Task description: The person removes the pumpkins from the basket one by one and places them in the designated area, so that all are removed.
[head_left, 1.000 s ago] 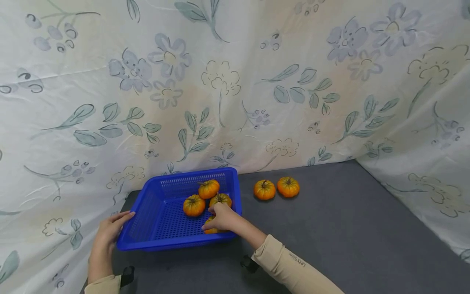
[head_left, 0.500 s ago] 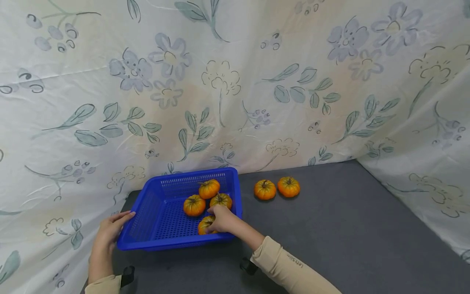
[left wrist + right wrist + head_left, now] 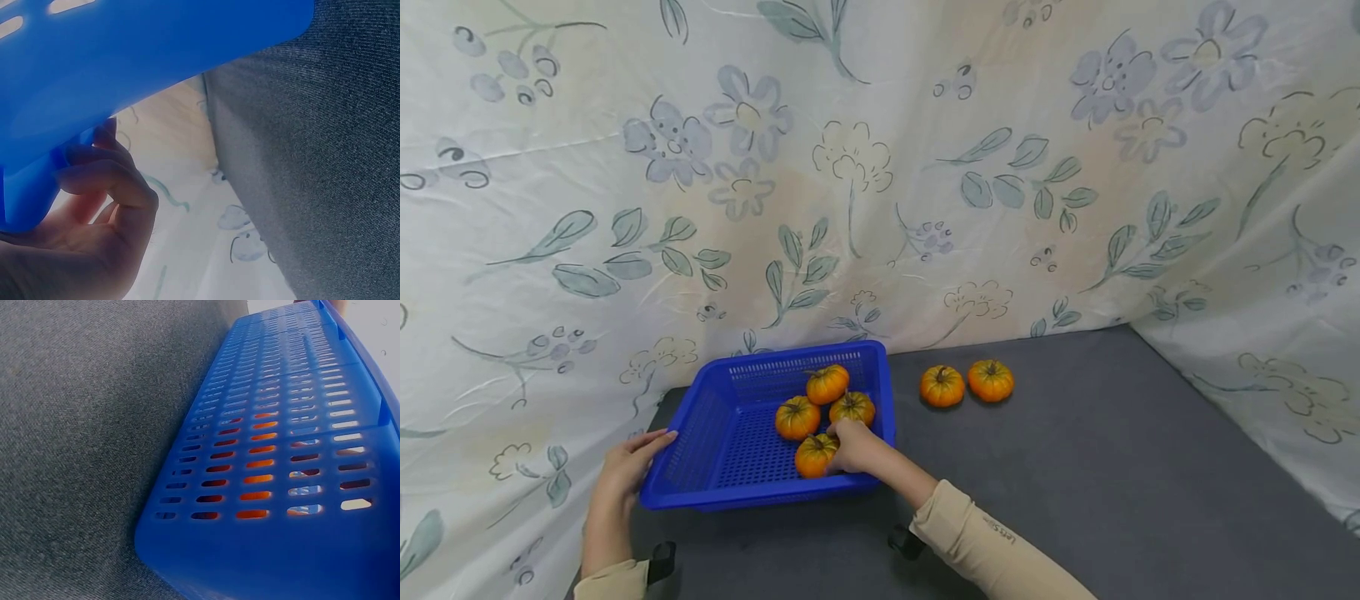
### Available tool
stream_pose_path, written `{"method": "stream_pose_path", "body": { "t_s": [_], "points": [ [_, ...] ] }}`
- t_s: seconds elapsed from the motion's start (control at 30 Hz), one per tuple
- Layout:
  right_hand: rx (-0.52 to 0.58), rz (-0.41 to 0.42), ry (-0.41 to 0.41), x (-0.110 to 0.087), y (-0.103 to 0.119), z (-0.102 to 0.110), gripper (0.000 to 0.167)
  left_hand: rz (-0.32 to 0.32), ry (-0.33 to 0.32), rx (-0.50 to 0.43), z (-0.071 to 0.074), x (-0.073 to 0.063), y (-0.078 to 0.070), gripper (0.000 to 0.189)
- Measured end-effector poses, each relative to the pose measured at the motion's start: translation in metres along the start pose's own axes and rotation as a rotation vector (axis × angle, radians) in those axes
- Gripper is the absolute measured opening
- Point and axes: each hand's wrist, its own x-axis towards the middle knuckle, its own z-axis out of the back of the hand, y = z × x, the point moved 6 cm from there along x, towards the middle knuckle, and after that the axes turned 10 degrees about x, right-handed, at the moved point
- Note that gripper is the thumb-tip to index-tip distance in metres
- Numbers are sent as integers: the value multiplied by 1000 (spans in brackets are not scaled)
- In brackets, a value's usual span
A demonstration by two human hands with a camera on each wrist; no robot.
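My left hand (image 3: 625, 467) grips the left rim of a blue plastic basket (image 3: 722, 497). In the left wrist view its fingers (image 3: 106, 175) curl about the rim's underside. Inside the basket, my right hand (image 3: 859, 450) touches the right side of a small orange pumpkin (image 3: 816, 456) near the front wall. Part of that pumpkin is hidden by the hand. Behind it lie three more small pumpkins: one to the left (image 3: 797, 418), one at the back (image 3: 827, 385) and a greener one (image 3: 852, 407). The right wrist view shows orange through the basket's slots (image 3: 256, 480), but not the right hand's fingers.
Two more orange pumpkins, one left (image 3: 942, 387) and one right (image 3: 991, 381), sit side by side on the dark grey table (image 3: 1075, 467), right of the basket. A floral cloth (image 3: 887, 208) hangs behind the table and along its sides.
The front pumpkin has shifted left, and more of it shows beside the right hand. That hand has barely moved. The left hand and the basket hold still.
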Motion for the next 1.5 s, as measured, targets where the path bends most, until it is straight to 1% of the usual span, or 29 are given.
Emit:
{"method": "stream_pose_path", "body": {
  "t_s": [0.2,0.4,0.6,0.77,0.9,1.13,1.33,1.5],
  "points": [
    [28,-18,-2,0,0,-1,59,4,-4,-1,0,1,1,80],
    [-8,-19,16,2,-1,-2,65,-1,-5,-6,0,1,1,78],
    [-34,-37,41,5,-1,-3,64,1,-5,6,0,0,-1,79],
    [-91,-51,60,6,-1,-4,64,12,-7,-8,1,0,-1,79],
    [-110,-61,66,5,-2,-5,64,13,-3,-19,1,0,-1,79],
    [-138,-22,48,5,-1,-4,62,13,-5,-25,2,1,0,76],
    [-99,-12,32,4,0,-3,62,15,-3,-30,2,1,0,75],
    [-60,-4,27,3,0,-2,65,6,10,-20,2,1,-2,78]
  ]
}}
